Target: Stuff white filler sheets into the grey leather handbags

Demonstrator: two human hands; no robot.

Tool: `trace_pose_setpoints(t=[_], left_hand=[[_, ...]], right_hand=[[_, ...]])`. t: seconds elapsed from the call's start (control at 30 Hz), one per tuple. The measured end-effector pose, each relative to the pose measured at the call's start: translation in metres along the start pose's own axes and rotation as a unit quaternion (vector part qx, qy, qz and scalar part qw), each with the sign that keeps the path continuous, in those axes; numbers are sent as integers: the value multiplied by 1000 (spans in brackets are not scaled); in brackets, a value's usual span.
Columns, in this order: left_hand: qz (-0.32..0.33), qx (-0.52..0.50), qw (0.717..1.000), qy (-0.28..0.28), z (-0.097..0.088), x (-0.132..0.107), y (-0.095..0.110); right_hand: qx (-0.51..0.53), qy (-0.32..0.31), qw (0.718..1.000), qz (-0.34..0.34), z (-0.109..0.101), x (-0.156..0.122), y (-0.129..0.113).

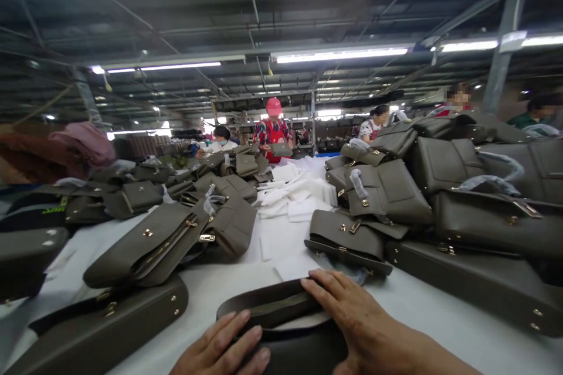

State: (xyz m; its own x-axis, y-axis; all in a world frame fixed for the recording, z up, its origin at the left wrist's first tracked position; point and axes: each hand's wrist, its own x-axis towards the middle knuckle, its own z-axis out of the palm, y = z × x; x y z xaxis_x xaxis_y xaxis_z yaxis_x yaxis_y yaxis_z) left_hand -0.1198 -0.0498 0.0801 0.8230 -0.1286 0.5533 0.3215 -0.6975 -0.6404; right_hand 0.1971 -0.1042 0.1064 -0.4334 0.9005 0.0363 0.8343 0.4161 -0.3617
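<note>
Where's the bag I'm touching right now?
In the head view, the bag is at bottom centre, between your left hand and right hand, nearer than the white sheets.

Smooth dark olive-grey bag, mouth open, pale inside, low in the head view's middle.

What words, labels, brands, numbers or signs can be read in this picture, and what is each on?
No text can be read.
Green marks, perhaps lettering, on a dark item at far left: too blurred to read.
Open bag at the front: no lettering visible.
Metal clasp on another bag: too small to tell.
</note>
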Motion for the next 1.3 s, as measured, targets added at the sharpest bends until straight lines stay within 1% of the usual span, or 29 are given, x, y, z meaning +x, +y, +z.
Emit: trace_pose_setpoints(t=[0.07,0.13,0.2,0.27,0.33,0.4,0.43,0.47,0.53,0.57,0.6,0.63,0.7,0.77,0.83,0.9,1.0,1.07,1.1,1.13,1.2,1.3], left_hand=[[15,24,999,-35,-2,2,-8],[10,20,997,-73,-7,2,-13],[-31,-27,993,-115,-18,4,-15],[-94,-106,979,-145,-37,12,-16],[-138,-191,958,-165,-59,30,-19],[-185,-255,930,-187,-75,57,-23],[-238,-274,910,-199,-78,73,-24],[-296,-284,887,-211,-77,88,-24],[-390,-295,836,-249,-64,115,-23],[-413,-299,816,-273,-54,125,-20],[-422,-299,803,-296,-42,133,-18],[-423,-296,796,-316,-30,138,-15],[-418,-286,790,-345,-6,144,-10],[-394,-291,794,-361,13,148,-5],[-340,-299,811,-371,28,154,-2],[-286,-283,836,-373,38,161,2],[-239,-218,868,-377,47,172,5],[-219,-175,882,-378,47,176,5],[-218,-158,884,-381,46,176,4],[-227,-145,884,-383,45,175,4],[-264,-118,873,-392,42,173,4],[-336,-110,836,-420,39,168,5]], right_hand=[[8,30,999,-11,-2,4,2],[27,49,998,-16,-5,8,4],[55,54,997,-15,-10,11,7],[78,57,995,-26,-13,15,9],[88,73,993,-43,-11,18,12],[95,97,989,-59,-5,21,14],[102,112,986,-64,-1,22,16],[110,127,983,-68,4,22,18],[130,153,977,-74,13,24,23],[139,162,974,-74,18,24,25],[147,168,972,-74,22,25,29],[156,173,970,-73,26,26,32],[179,186,964,-69,34,27,38],[208,194,956,-67,39,28,43],[241,194,949,-61,41,28,45],[268,186,944,-44,42,27,46],[281,183,942,-17,44,26,47],[276,188,943,-15,45,27,49],[273,190,943,-17,46,27,50],[270,192,943,-20,46,27,51],[267,195,943,-27,48,27,51],[264,208,941,-39,50,28,51]])
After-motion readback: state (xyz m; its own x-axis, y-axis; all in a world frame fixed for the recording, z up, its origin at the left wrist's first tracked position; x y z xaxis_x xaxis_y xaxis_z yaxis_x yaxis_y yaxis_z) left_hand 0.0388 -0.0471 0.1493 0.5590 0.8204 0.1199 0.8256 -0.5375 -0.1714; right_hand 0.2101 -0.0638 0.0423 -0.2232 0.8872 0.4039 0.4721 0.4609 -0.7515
